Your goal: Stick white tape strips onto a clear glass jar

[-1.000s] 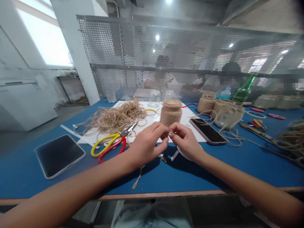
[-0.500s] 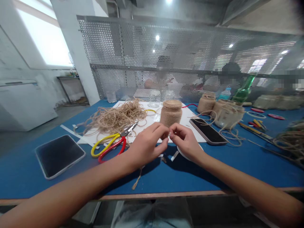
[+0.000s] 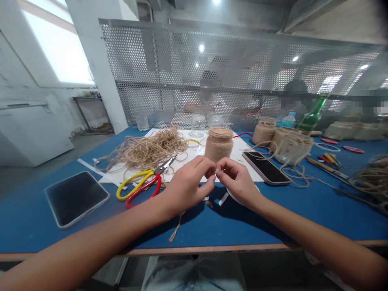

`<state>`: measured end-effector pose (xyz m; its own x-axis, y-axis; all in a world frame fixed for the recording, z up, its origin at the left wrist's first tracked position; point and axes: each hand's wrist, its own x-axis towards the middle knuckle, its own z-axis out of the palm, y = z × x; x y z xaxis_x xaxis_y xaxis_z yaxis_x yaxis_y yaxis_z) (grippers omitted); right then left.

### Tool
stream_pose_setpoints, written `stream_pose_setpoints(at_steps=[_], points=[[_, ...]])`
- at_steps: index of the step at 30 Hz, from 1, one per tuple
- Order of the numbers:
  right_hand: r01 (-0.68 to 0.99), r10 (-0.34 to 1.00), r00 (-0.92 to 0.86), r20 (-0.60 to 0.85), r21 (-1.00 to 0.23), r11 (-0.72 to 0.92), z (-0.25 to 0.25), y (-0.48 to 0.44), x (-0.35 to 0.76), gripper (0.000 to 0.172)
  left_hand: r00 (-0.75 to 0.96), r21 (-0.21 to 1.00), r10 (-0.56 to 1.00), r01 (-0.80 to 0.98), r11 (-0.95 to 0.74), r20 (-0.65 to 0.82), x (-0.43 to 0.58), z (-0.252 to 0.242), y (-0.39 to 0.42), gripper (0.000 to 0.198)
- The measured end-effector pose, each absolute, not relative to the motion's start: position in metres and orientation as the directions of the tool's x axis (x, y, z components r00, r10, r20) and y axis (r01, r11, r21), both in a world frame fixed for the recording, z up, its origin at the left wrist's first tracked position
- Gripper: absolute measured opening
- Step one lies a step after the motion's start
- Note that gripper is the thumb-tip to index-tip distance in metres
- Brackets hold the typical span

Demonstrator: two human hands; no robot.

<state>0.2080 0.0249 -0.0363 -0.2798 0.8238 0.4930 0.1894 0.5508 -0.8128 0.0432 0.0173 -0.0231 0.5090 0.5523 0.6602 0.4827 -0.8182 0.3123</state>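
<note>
My left hand point(image 3: 190, 180) and my right hand point(image 3: 238, 180) meet fingertip to fingertip above the front of the white sheet. Both are closed in a pinch on a small white scrap point(image 3: 216, 171), mostly covered by the fingers. Just behind them stands a jar wrapped in twine point(image 3: 218, 143), upright. Under my right hand shows the curved edge of a white round thing, the rest hidden. Left of my left hand lie scissors point(image 3: 145, 182) with one yellow and one red handle, blades apart. A short white strip point(image 3: 223, 199) rests on the blue table below my hands.
A heap of loose twine point(image 3: 148, 147) lies behind the scissors. A tablet-like device point(image 3: 77, 199) is at left, a phone point(image 3: 266, 167) at right. Clear jars point(image 3: 198, 125), twine-wrapped jars point(image 3: 263, 131) and a green bottle point(image 3: 313, 113) stand farther back, before a perforated metal screen point(image 3: 169, 68).
Almost nothing differs. Both hands keep the same pinch at the same spot, and the view has shifted very slightly.
</note>
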Motion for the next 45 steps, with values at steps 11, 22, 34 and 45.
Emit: stream_pose_setpoints(at_steps=[11,22,34,45], points=[[0.265,0.821,-0.327,0.468,-0.789,0.555,-0.0358,0.0219,0.2066,0.008,0.441,0.374,0.586,0.479,-0.794,0.68,0.0441,-0.0251,0.021,0.006],[0.234,0.843,-0.308,0.441,-0.823,0.517,-0.0367,0.0173,0.205,0.008,0.418,0.422,0.612,0.463,-0.779,0.672,0.0465,-0.0256,0.0169,0.005],[0.198,0.85,-0.297,0.435,-0.843,0.5,-0.0391,0.0176,0.2025,0.008,0.399,0.435,0.621,0.465,-0.771,0.675,0.048,-0.0276,0.0184,0.007],[0.174,0.849,-0.308,0.43,-0.851,0.495,-0.0357,0.0167,0.2045,0.01,0.4,0.429,0.619,0.468,-0.772,0.676,0.0464,-0.0245,0.0171,0.008]])
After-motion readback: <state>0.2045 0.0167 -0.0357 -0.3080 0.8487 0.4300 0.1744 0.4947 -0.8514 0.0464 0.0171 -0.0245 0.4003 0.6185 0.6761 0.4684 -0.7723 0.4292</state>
